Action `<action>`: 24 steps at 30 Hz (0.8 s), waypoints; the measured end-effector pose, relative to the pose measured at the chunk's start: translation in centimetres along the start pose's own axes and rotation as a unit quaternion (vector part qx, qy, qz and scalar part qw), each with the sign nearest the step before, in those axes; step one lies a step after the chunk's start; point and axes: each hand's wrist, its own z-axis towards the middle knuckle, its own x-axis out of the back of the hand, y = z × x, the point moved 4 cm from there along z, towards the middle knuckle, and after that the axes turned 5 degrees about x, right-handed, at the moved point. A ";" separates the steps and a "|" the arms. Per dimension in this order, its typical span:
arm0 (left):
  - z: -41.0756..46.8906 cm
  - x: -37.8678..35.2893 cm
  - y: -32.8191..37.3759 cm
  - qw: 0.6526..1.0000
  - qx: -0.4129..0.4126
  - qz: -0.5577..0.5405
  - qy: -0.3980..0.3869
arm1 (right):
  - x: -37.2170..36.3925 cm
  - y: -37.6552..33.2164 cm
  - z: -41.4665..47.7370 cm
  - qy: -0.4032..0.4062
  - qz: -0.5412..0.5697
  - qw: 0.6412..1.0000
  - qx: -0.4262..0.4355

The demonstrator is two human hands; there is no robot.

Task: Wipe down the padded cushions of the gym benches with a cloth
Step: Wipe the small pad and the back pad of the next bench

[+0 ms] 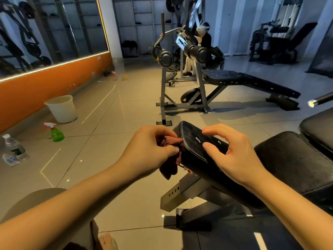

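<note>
A black padded seat cushion with white stitching juts toward me at the end of a gym bench; the bench's larger back pad lies to its right. My left hand grips a dark reddish cloth bunched against the cushion's left side edge, part of it hanging below. My right hand rests on top of the cushion, fingers spread and lightly bent, fingertips touching the leather.
A green spray bottle, a white bucket and a water bottle stand on the tiled floor at left by the orange wall. Another bench with a rack stands ahead. A person sits behind it. A bar end pokes in at right.
</note>
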 end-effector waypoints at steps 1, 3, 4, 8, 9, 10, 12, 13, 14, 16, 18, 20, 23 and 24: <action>0.3 0.1 0.4 1.000 0.019 -0.017 -0.002 | 0.3 -0.6 -0.3 0.005 0.012 1.000 0.017; 1.0 0.0 1.3 0.996 0.063 -0.066 -0.012 | 0.8 -1.8 -0.9 0.004 0.033 0.998 0.044; 1.3 -0.3 1.8 0.992 0.081 -0.092 -0.016 | 0.8 -2.3 -1.1 0.000 0.042 0.998 0.054; 2.4 -2.1 3.9 0.964 0.133 -0.229 -0.035 | 1.0 -2.5 -1.7 -0.023 0.052 0.998 0.041; 2.6 -2.6 4.4 0.950 0.151 -0.268 -0.049 | 1.0 -2.1 -1.8 -0.023 0.051 0.998 0.030; 2.7 -3.3 4.8 0.937 0.167 -0.300 -0.068 | 1.1 -1.8 -1.8 -0.020 0.054 0.998 0.014; 3.1 -4.5 5.4 0.916 0.193 -0.338 -0.095 | 1.3 -1.0 -1.8 0.001 0.061 0.998 -0.022; 3.2 -5.0 5.6 0.910 0.204 -0.347 -0.100 | 1.6 -0.6 -1.8 0.021 0.062 0.997 -0.040; 3.4 -5.2 5.7 0.909 0.210 -0.346 -0.103 | 1.9 -0.2 -1.7 0.041 0.065 0.995 -0.057; 3.9 -5.4 5.8 0.915 0.206 -0.325 -0.117 | 2.6 0.6 -1.6 0.058 0.099 0.989 -0.094; 4.3 -4.9 5.8 0.951 0.162 -0.226 -0.133 | 3.2 1.4 -1.4 0.063 0.175 0.972 -0.146; 4.8 -4.0 5.7 0.992 0.069 -0.018 -0.104 | 3.5 2.0 -1.2 0.077 0.290 0.930 -0.213; 5.2 -4.2 5.9 0.988 0.014 0.089 -0.121 | 3.5 2.3 -0.8 0.075 0.382 0.882 -0.267; 5.2 -4.6 5.9 0.987 0.009 0.091 -0.130 | 3.3 2.3 -0.7 0.067 0.394 0.876 -0.272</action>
